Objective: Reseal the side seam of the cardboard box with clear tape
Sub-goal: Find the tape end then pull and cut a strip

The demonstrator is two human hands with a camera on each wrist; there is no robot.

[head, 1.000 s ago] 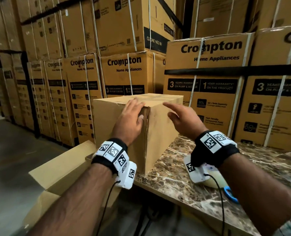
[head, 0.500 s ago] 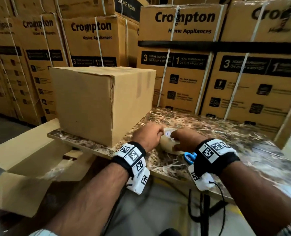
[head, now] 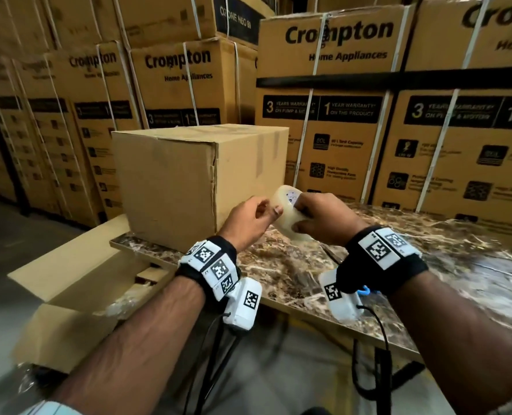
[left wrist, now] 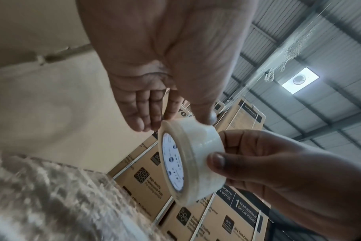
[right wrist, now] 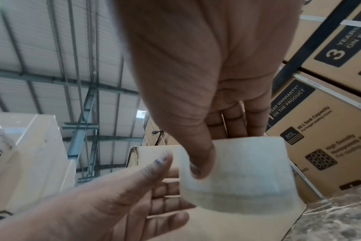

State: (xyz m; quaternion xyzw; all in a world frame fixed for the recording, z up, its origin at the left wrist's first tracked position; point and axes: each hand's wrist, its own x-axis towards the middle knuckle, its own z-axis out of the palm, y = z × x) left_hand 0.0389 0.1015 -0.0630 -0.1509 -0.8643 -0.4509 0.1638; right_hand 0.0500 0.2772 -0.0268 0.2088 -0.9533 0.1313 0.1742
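Head view, left to right: opened carton (head: 68, 283) w/ flaps spread sits lower left of frame, below the table edge. Plain cardboard box (head: 170, 187) stands centre-left on the marble-pattern table (head: 428, 256), near its left end; the vertical corner seam faces you, looks rough and slightly parted near the top. Just right of that corner, mid-frame, your left hand (head: 248, 220) has its thumb tip on the outer winding of the clear tape roll (head: 287, 211), other fingers loosely spread, not wrapped round anything. Your right hand (head: 323, 223) grips the roll: thumb on the outer face, fingers on the far side. Roll is up off the table, in front of the box's right face, not touching it. Blue-handled item (head: 365, 290) peeks out under your right wrist; can't tell what it is.

Left wrist view: roll's white printed core (left wrist: 173, 164) faces the cam at centre, right thumb (left wrist: 216, 161) pressed on the tape band.

Right wrist view: left hand enters lower left, fingers relaxed.

Stacked Crompton cartons (head: 338, 115) w/ white straps fill the upper frame behind.
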